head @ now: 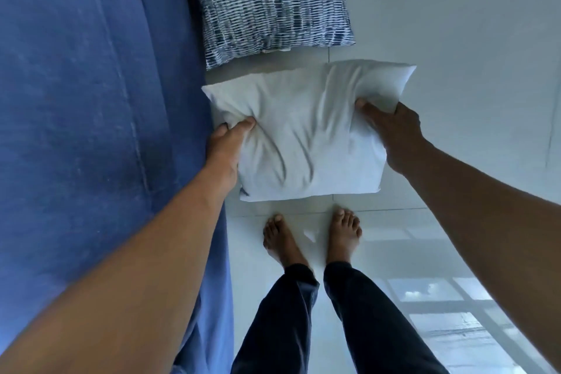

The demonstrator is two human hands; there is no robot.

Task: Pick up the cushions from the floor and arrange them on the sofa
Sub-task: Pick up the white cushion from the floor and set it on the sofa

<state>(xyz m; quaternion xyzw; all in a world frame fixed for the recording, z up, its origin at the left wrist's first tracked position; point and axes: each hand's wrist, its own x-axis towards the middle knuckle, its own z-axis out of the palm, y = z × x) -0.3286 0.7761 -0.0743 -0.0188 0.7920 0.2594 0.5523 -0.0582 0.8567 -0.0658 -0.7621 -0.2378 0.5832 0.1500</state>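
Note:
A plain white cushion point(306, 133) is held between both hands above the floor, just in front of my bare feet. My left hand point(226, 149) grips its left edge, thumb pressed into the fabric. My right hand point(394, 133) grips its right edge. Beyond it a blue-and-white patterned cushion point(270, 0) lies on the floor against the sofa front. The blue sofa point(85, 100) fills the left side of the view, its seat beside my left arm.
The floor point(455, 39) is pale glossy tile with a window reflected at the lower right. My feet point(312, 237) and dark trouser legs stand close to the sofa's front edge.

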